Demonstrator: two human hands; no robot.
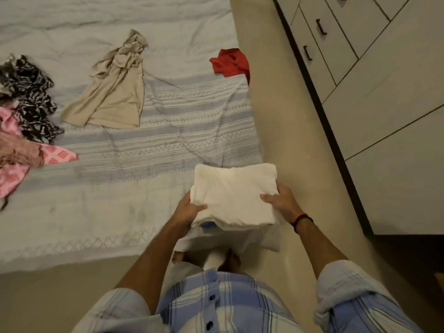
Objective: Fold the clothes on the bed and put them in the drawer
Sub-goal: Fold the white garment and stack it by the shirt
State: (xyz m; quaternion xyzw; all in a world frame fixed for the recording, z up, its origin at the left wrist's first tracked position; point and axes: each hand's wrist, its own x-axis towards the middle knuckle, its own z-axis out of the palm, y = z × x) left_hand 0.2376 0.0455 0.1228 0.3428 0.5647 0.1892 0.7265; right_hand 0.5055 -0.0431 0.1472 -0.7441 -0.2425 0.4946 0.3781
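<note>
Folded white garment is held above the bed's near right corner, left hand and right hand gripping its sides, fingers curled round it. Folding looks finished; next comes carrying it right to a drawer, still shut, which needs a freed hand

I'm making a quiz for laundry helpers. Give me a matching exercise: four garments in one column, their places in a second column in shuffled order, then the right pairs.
Garments:
1. white garment
2. beige garment
3. red garment
4. pink patterned garment

Places:
A. at the bed's right edge, partly hanging over it
B. in the heap at the left edge of the view
C. folded, held between the left hand and the right hand
D. spread out unfolded in the middle of the bed

Pairs: 1-C, 2-D, 3-A, 4-B
</note>
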